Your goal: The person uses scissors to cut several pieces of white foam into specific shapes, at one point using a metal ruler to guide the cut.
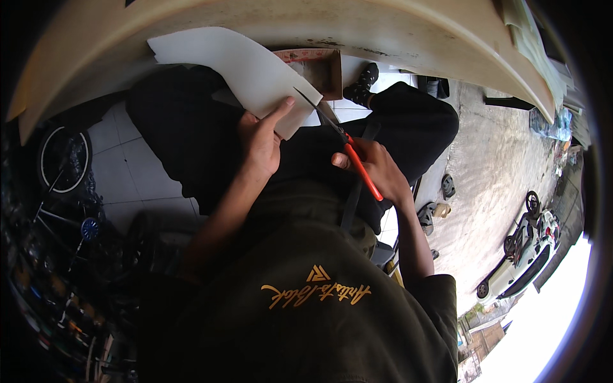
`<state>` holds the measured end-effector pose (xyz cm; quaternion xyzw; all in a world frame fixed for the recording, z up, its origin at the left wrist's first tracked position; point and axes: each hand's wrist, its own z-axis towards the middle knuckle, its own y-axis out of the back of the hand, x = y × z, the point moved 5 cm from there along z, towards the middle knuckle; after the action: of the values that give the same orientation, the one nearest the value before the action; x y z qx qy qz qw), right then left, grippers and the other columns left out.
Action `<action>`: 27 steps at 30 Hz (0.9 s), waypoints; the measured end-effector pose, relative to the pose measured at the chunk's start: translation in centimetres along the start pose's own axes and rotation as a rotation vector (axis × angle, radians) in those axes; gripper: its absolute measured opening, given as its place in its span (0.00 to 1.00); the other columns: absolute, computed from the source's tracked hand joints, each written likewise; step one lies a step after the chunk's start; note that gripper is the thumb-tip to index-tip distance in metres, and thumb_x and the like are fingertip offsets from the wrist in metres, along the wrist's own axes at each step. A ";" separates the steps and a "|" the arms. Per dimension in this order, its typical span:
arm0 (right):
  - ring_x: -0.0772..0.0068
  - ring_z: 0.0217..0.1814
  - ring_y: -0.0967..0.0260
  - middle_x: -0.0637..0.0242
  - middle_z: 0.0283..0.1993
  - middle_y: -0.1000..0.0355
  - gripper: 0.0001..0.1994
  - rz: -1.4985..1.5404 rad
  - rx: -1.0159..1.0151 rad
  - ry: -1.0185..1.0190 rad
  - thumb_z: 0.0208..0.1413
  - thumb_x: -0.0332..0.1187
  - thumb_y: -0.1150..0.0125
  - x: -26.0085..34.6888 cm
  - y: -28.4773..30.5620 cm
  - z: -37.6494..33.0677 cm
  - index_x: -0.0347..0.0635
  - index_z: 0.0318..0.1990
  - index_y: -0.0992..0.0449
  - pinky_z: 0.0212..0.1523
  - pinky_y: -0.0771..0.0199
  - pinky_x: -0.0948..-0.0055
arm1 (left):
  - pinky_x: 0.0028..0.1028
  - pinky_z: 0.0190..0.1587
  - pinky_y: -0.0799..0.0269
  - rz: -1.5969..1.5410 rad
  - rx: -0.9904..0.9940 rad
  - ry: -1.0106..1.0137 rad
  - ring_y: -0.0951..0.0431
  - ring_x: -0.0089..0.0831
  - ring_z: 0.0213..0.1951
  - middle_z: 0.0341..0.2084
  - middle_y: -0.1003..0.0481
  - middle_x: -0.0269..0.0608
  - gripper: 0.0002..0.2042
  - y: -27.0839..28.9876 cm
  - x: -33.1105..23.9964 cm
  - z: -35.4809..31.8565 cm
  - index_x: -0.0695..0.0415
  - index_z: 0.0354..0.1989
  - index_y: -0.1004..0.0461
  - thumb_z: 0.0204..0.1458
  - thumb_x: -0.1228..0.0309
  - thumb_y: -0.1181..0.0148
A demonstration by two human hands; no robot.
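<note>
A long, curved white sheet (pixel 217 54) stretches from the far left down toward my lap. Its near end is in my left hand (pixel 260 142), with the thumb on top and the fingers hidden beneath. Red-handled scissors (pixel 359 167) are gripped in my right hand (pixel 377 163). Their dark blades lie at the sheet's right edge, near my left thumb, one blade showing over the white surface. I cannot make out how far the cut runs. Both hands are above my dark-trousered lap.
A pale table edge (pixel 377 32) curves across the far side. Beneath it, past the sheet, an open cardboard box (pixel 325 67) stands by my socked foot (pixel 364 83). A wheel (pixel 64 159) is at left. Shoes (pixel 426 217) lie on the floor at right, with a parked car and motorcycle beyond.
</note>
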<state>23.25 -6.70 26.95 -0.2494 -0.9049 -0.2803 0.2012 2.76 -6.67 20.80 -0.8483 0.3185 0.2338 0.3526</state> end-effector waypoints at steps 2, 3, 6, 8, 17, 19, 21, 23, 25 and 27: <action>0.51 0.28 0.30 0.52 0.17 0.35 0.41 -0.001 -0.014 0.011 0.40 0.70 0.40 -0.2 -0.1 0.7 0.29 0.28 0.27 0.36 0.34 0.56 | 0.29 0.45 0.26 0.014 0.023 0.042 0.23 0.29 0.43 0.41 0.25 0.40 0.20 0.1 0.4 0.4 0.60 0.47 0.30 0.45 0.77 0.32; 0.52 0.27 0.30 0.53 0.16 0.36 0.40 0.010 -0.020 0.017 0.41 0.70 0.40 -0.2 -0.1 1.0 0.28 0.27 0.27 0.36 0.34 0.56 | 0.28 0.46 0.28 0.021 0.032 0.057 0.23 0.28 0.43 0.41 0.25 0.40 0.20 0.1 0.5 0.6 0.60 0.47 0.30 0.44 0.77 0.32; 0.55 0.25 0.31 0.54 0.15 0.37 0.40 0.033 -0.034 0.024 0.41 0.70 0.40 -0.1 -0.2 1.6 0.28 0.26 0.27 0.35 0.34 0.58 | 0.28 0.46 0.28 0.041 0.051 0.094 0.24 0.28 0.43 0.41 0.25 0.39 0.21 0.4 0.8 1.2 0.60 0.47 0.30 0.44 0.76 0.31; 0.55 0.24 0.32 0.55 0.15 0.37 0.40 0.038 -0.036 0.012 0.41 0.70 0.40 0.1 0.0 1.7 0.28 0.25 0.27 0.35 0.34 0.58 | 0.27 0.45 0.28 0.006 0.060 0.113 0.25 0.28 0.44 0.42 0.26 0.38 0.21 0.1 0.6 1.2 0.60 0.48 0.30 0.44 0.76 0.31; 0.53 0.25 0.32 0.53 0.16 0.36 0.39 0.039 -0.016 0.027 0.39 0.68 0.37 0.4 -0.1 0.6 0.28 0.28 0.27 0.36 0.34 0.58 | 0.29 0.46 0.29 -0.012 0.077 0.062 0.26 0.28 0.45 0.42 0.27 0.37 0.22 -1.3 -0.9 0.1 0.59 0.48 0.31 0.44 0.74 0.30; 0.52 0.25 0.32 0.53 0.17 0.36 0.39 0.063 -0.029 0.071 0.38 0.68 0.37 0.4 -0.3 0.2 0.28 0.29 0.28 0.35 0.34 0.58 | 0.29 0.48 0.30 0.026 0.090 0.030 0.27 0.27 0.46 0.42 0.28 0.37 0.23 -1.5 -1.3 -0.2 0.59 0.50 0.32 0.45 0.75 0.31; 0.52 0.26 0.32 0.53 0.17 0.36 0.39 0.082 -0.010 0.082 0.38 0.68 0.35 0.6 -0.3 -0.2 0.28 0.29 0.29 0.35 0.35 0.59 | 0.30 0.50 0.31 0.082 0.097 0.001 0.28 0.27 0.48 0.44 0.29 0.36 0.23 -1.4 -1.5 -0.3 0.58 0.52 0.34 0.47 0.77 0.34; 0.53 0.25 0.33 0.53 0.17 0.36 0.39 0.127 -0.018 0.110 0.38 0.67 0.35 0.7 -0.4 -0.7 0.28 0.29 0.29 0.35 0.35 0.59 | 0.29 0.48 0.31 0.059 0.088 -0.028 0.27 0.27 0.45 0.42 0.28 0.37 0.23 -1.7 -1.9 -0.7 0.59 0.50 0.32 0.45 0.77 0.32; 0.55 0.23 0.36 0.53 0.17 0.38 0.38 0.176 -0.031 0.136 0.38 0.65 0.34 0.9 -0.6 -1.1 0.28 0.29 0.30 0.32 0.36 0.61 | 0.30 0.48 0.30 0.045 0.093 -0.042 0.26 0.27 0.44 0.41 0.27 0.37 0.22 -2.1 -2.4 -1.0 0.60 0.48 0.31 0.43 0.77 0.31; 0.55 0.22 0.38 0.52 0.16 0.39 0.37 0.160 -0.040 0.163 0.40 0.63 0.34 1.1 -0.4 -1.4 0.28 0.28 0.30 0.30 0.37 0.61 | 0.30 0.48 0.30 0.045 0.108 -0.036 0.26 0.27 0.44 0.41 0.27 0.38 0.22 -2.4 -2.9 -1.4 0.60 0.48 0.31 0.43 0.77 0.31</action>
<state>22.43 -7.46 28.37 -0.3011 -0.8569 -0.3007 0.2909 2.71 -5.28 24.59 -0.8164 0.3432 0.2395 0.3980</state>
